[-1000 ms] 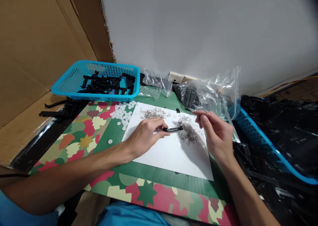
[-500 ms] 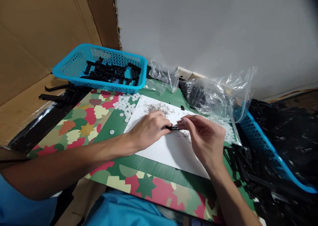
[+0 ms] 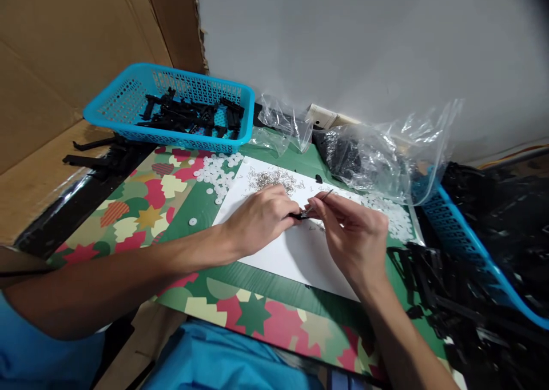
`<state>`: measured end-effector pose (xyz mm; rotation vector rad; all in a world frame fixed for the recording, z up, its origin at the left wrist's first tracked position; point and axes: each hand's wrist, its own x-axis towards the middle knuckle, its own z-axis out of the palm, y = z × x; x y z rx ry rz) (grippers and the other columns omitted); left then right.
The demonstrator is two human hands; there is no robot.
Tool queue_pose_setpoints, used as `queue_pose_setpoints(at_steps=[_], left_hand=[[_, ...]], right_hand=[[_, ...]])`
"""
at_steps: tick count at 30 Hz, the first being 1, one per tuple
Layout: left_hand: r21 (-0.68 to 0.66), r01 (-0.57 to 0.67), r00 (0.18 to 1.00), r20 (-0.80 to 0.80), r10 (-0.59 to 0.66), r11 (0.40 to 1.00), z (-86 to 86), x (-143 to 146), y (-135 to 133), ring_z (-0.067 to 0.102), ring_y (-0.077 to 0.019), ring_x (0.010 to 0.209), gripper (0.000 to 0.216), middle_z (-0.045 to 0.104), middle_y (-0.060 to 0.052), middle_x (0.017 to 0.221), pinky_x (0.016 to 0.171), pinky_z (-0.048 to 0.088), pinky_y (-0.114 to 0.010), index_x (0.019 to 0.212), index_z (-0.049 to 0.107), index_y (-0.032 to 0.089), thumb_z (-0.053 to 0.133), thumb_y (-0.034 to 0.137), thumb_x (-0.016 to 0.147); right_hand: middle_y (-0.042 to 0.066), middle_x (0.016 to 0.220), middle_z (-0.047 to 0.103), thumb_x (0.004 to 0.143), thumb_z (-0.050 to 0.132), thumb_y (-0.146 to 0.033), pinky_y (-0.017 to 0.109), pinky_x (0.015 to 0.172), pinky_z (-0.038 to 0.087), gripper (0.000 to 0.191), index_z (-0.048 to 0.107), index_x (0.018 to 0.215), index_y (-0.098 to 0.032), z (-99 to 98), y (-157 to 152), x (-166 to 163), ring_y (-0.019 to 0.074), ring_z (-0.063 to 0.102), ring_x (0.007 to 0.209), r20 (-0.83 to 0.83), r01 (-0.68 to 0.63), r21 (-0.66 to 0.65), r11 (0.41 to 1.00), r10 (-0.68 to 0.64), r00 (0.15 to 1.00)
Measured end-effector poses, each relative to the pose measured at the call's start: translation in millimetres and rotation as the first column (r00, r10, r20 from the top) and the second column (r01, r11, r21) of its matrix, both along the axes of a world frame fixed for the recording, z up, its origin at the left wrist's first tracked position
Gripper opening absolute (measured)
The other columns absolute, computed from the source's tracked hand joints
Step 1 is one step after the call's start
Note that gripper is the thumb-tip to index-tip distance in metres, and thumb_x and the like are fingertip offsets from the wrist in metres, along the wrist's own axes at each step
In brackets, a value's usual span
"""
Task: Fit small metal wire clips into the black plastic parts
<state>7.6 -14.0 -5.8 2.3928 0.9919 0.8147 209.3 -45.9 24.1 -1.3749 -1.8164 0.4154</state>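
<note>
My left hand (image 3: 269, 213) is closed round a small black plastic part (image 3: 297, 215), most of it hidden by the fingers. Thin metal tweezers (image 3: 307, 210) are pinched in my right hand (image 3: 354, 227), their tips at the black part; whether they grip anything is too small to tell. Both hands are over a white sheet (image 3: 283, 257). On that sheet, just beyond my left hand, lies a heap of tiny metal springs (image 3: 272, 179), with more strewn to the right. White plastic discs (image 3: 217, 175) are scattered left of the sheet, and more white discs (image 3: 390, 213) lie to its right.
A blue basket (image 3: 184, 137) holding black parts stands at the back left. Clear plastic bags (image 3: 369, 155) rest against the wall. At the right, another blue basket (image 3: 476, 247) is heaped with black parts, and loose black pieces (image 3: 433, 287) lie beside it.
The tweezers now stand more steeply, with their back end raised above my right fingers. Both hands stay close together, and the camera view has shifted slightly.
</note>
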Motion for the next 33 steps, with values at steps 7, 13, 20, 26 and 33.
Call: queue_pose_setpoints(at_steps=[7,13,20,26,33], left_hand=[[0.008,-0.002,1.000,-0.010,0.003,1.000,-1.9,-1.7,-0.2,0.065,-0.0241,0.093,0.016,0.071,-0.008,0.089,0.086,0.053,-0.039,0.105,0.082,0.016,0.066,0.015,0.101],[0.026,0.019,1.000,0.006,-0.019,0.999,-1.3,-0.7,0.2,0.066,-0.0251,0.094,0.015,0.072,-0.009,0.090,0.086,0.054,-0.039,0.101,0.081,0.014,0.066,0.015,0.101],[0.045,0.035,0.999,0.017,-0.036,0.998,0.0,-0.1,0.5,0.066,-0.0243,0.090,0.016,0.073,-0.009,0.087,0.082,0.053,-0.037,0.098,0.080,0.012,0.064,0.012,0.101],[0.037,0.034,0.999,0.035,-0.035,0.999,-3.0,-0.8,0.4,0.065,-0.0235,0.092,0.018,0.073,-0.007,0.088,0.082,0.052,-0.036,0.094,0.079,0.014,0.062,0.013,0.102],[0.031,0.004,1.000,0.008,-0.004,1.000,-3.3,-0.8,0.0,0.066,-0.0235,0.091,0.018,0.070,-0.006,0.086,0.080,0.052,-0.035,0.090,0.074,0.014,0.060,0.007,0.100]], right_hand=[[0.005,0.080,0.079,0.103,0.067,-0.030,0.035,0.071,0.062,0.026,0.076,0.080,-0.022,1.8,0.1,-2.3,0.0206,0.076,0.073,0.078,-0.018,0.117,0.993,0.009,0.997],[0.006,0.077,0.077,0.103,0.068,-0.029,0.032,0.065,0.057,0.029,0.074,0.076,-0.021,4.3,-0.3,-4.4,0.0203,0.074,0.070,0.078,0.002,0.094,0.996,-0.009,0.997],[0.005,0.075,0.077,0.104,0.066,-0.031,0.031,0.060,0.052,0.031,0.070,0.075,-0.020,4.5,-0.4,-6.4,0.0170,0.069,0.062,0.113,0.011,0.088,0.996,-0.021,0.993],[0.003,0.065,0.071,0.104,0.064,-0.030,0.029,0.055,0.047,0.038,0.065,0.068,-0.020,3.6,-2.9,-7.9,0.0131,0.060,0.056,0.098,0.016,0.096,0.995,-0.026,0.995],[0.001,0.060,0.070,0.100,0.070,-0.027,0.026,0.052,0.046,0.032,0.071,0.070,-0.017,-5.0,-5.3,-10.2,0.0106,0.056,0.051,0.053,0.066,0.165,0.984,-0.076,0.996]])
